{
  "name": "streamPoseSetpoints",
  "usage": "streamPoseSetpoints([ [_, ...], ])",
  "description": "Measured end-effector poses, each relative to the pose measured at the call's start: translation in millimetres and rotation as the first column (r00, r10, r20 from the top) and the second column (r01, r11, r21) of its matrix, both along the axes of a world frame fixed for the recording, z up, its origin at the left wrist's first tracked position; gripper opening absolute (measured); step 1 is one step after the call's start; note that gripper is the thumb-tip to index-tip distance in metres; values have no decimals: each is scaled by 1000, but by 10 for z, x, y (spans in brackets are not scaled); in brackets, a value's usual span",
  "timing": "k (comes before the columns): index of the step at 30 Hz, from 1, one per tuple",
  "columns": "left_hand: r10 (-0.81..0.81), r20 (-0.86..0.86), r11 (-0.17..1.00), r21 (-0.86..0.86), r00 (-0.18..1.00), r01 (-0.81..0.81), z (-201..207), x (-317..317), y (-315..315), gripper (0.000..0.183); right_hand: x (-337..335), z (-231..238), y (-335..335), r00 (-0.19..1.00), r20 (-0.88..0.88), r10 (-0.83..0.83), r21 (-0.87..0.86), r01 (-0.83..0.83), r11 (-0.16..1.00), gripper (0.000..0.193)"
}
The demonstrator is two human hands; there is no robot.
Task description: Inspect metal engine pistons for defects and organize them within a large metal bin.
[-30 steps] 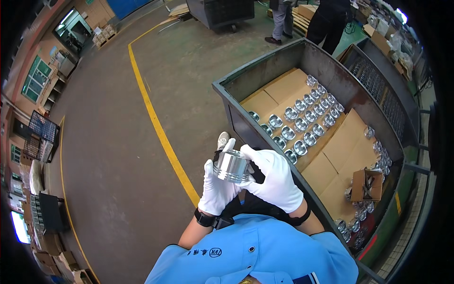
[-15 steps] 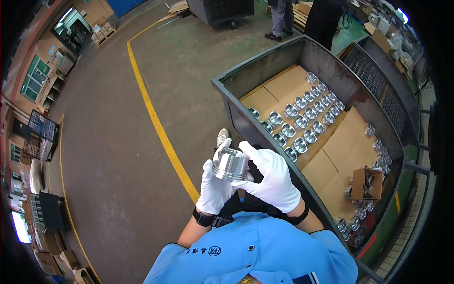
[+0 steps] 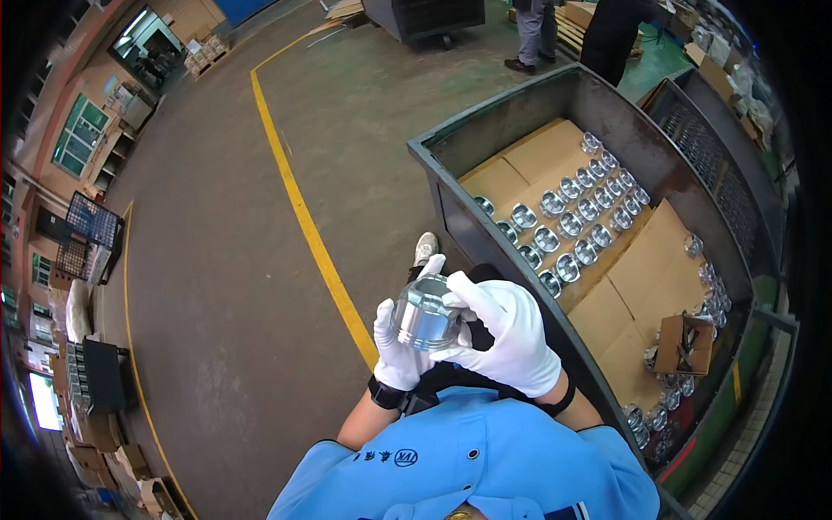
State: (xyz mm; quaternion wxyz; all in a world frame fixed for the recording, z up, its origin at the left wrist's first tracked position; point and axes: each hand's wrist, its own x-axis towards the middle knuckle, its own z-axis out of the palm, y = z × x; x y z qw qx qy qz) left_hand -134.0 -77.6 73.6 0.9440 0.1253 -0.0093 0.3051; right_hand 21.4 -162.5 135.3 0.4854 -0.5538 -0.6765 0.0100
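A shiny metal piston (image 3: 425,316) is held in front of my body, its grooved end toward me. My left hand (image 3: 400,351), in a white glove, cups it from the left and beneath, the thumb along its side. The gloved right hand (image 3: 507,334) pinches it from the right with thumb and fingers. Part of the left fingers is hidden behind the piston. To the right stands a deep grey metal bin (image 3: 442,178). Rows of similar pistons (image 3: 570,224) stand in it on cardboard sheets (image 3: 637,269).
A small open cardboard box (image 3: 683,345) sits in the bin's near right part among more pistons. Another grey bin (image 3: 719,165) adjoins on the right. Two people (image 3: 533,35) stand beyond. A yellow floor line (image 3: 308,221) runs along my left. A dark wheeled bin (image 3: 425,19) is far ahead.
The piston has tilted in my hands, so more of its far, cut-out end shows. Both hands stay on it. The whole view has shifted slightly.
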Motion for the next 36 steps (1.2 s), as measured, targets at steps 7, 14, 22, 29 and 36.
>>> streamPoseSetpoints([
  [7, 117, -151, 992, 63, 982, -108, -147, -103, -3, 106, -23, 62, -34, 998, 47, 34, 45, -36, 998, 65],
  [14, 85, -60, 995, -50, 995, -88, -108, -112, -36, 107, -26, 66, -41, 993, -1, 120, 53, -120, 991, 63],
  [22, 36, 22, 999, -27, 999, -36, -236, -148, -1, 111, 1, 111, -60, 977, -24, 213, 19, -212, 977, 62],
  [29, 91, 15, 979, 183, 996, -92, -268, -122, 35, 108, 130, 135, -144, 995, -91, 49, 69, -42, 997, 61],
  [36, 100, -45, 948, 307, 994, -81, -141, -112, 65, 86, 176, 1, -175, 982, -187, 4, 79, 11, 997, 61],
])
